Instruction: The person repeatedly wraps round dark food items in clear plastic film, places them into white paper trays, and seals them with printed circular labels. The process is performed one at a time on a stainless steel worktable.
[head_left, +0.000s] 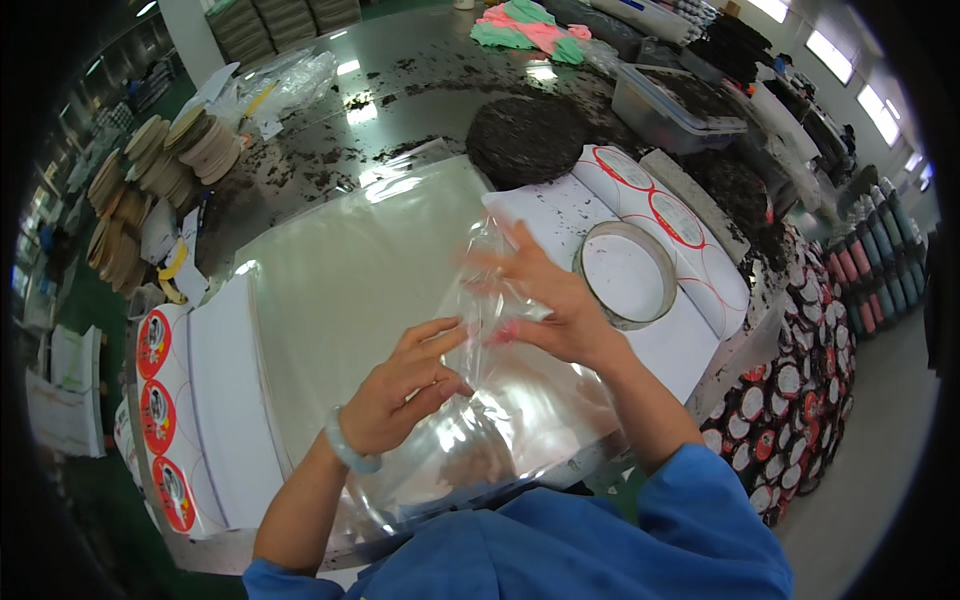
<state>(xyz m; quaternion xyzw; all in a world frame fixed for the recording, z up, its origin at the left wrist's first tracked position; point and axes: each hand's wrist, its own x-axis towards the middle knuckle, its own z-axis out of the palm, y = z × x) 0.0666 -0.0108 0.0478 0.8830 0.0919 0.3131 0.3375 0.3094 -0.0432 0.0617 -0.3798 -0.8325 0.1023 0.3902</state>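
Between my two hands a clear plastic film (480, 330) is gathered into an upright fold above a broad stack of clear film sheets (322, 262). My left hand (409, 386), with a pale bangle at the wrist, pinches the fold's lower part between thumb and fingers. On the fold's upper right side, my right hand (551, 300) holds the film; its fingers are blurred. To the right, a metal ring (669, 264) lies on white paper. Behind my right hand sits a round, dark disc of pressed flakes (525, 140).
Printed sheets with red circles (166, 420) lie at the left, others at the right (675, 217). Round disc stacks (206, 146) stand far left. A lidded plastic box (679, 112) is at the back right. Dark crumbs are scattered over the metal table (420, 52).
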